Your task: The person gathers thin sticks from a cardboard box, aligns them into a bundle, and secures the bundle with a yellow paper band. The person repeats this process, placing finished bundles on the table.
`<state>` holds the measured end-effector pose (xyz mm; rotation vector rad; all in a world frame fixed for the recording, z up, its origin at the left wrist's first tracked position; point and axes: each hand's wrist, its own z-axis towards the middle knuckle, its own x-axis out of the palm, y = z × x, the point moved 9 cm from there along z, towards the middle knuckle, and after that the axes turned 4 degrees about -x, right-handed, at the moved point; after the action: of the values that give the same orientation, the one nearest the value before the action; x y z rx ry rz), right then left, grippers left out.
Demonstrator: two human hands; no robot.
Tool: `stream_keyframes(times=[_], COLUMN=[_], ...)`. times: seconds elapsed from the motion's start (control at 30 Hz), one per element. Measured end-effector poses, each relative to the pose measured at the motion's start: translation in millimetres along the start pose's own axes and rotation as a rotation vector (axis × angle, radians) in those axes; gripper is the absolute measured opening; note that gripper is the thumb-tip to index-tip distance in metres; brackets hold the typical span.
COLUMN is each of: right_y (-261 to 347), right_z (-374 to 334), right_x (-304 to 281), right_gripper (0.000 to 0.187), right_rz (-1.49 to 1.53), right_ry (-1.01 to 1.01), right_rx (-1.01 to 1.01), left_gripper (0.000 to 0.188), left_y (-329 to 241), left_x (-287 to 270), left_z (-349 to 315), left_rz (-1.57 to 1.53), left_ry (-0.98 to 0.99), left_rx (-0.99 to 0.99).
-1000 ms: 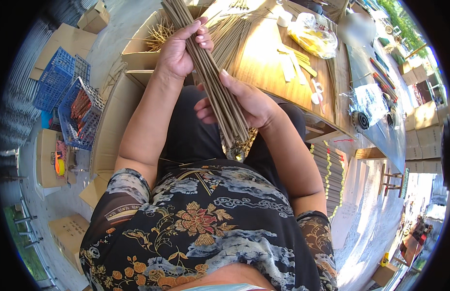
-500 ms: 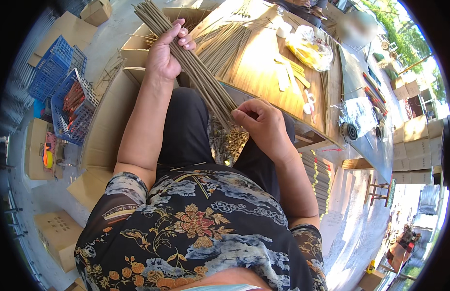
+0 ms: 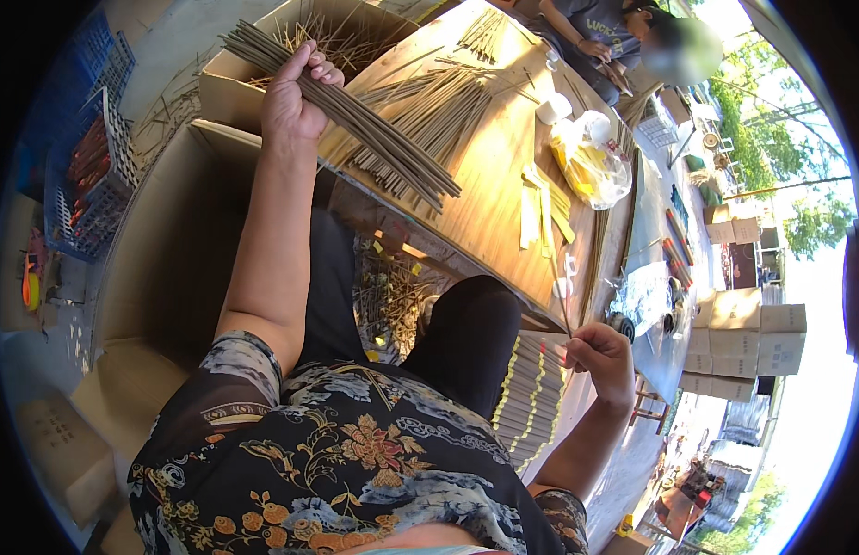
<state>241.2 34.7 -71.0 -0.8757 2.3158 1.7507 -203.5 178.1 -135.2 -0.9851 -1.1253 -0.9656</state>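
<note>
A bundle of thin brown sticks (image 3: 383, 137), like incense sticks, is wrapped in the fingers of my left hand (image 3: 300, 100). It slants over the near left edge of the wooden table (image 3: 489, 185), its lower end above the tabletop. My right hand (image 3: 603, 365) is off to the right, thumb and fingers pinched on one thin stick (image 3: 560, 298) that points up toward the table. Beneath the bundle, a fan of loose brown sticks (image 3: 448, 106) lies on the table. Yellow paper strips (image 3: 540, 208) are spread to the right of them.
A clear bag of yellow strips (image 3: 596, 171) and a white roll (image 3: 552, 109) stand on the table. Cardboard boxes (image 3: 216, 88) and a blue crate (image 3: 96, 185) are at the left. Yellow-banded stick rows (image 3: 526, 398) lie below. Another person (image 3: 591, 37) sits beyond the table.
My right hand has moved away from the bundle's lower end, down and right, with a single stick. The bundle has swung left and up over the table edge. My view has turned right.
</note>
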Motion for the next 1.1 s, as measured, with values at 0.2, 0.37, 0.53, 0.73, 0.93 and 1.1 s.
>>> stream_keyframes(times=[0.2, 0.37, 0.53, 0.73, 0.93, 1.1], right_y=[58.8, 147.3, 173.6, 138.0, 128.1, 128.5], right_z=[89.8, 196.8, 221.6, 175.8, 172.7, 164.6], right_x=[28.1, 99.4, 151.9, 166.7, 162.4, 160.8], right_gripper=[0.011, 0.021, 0.018, 0.020, 0.015, 0.013], right_rz=[-0.021, -0.002, 0.025, -0.581, -0.536, -0.549], right_ry=[-0.044, 0.106, 0.188, 0.197, 0.158, 0.141], right_rx=[-0.139, -0.374, -0.589, -0.588, -0.525, -0.611], left_gripper=[0.011, 0.016, 0.015, 0.014, 0.012, 0.014], left_y=[6.1, 13.6, -1.2, -8.1, -9.3, -12.1], left_x=[-20.9, -19.6, -30.7, -28.7, -29.7, -25.5], left_z=[20.6, 21.2, 24.1, 23.0, 22.1, 21.0], left_rz=[0.045, 0.108, 0.089, 0.083, 0.044, 0.023], left_ry=[-0.016, -0.027, -0.064, -0.031, -0.014, 0.055], left_rx=[0.006, -0.009, 0.033, 0.063, 0.045, 0.048])
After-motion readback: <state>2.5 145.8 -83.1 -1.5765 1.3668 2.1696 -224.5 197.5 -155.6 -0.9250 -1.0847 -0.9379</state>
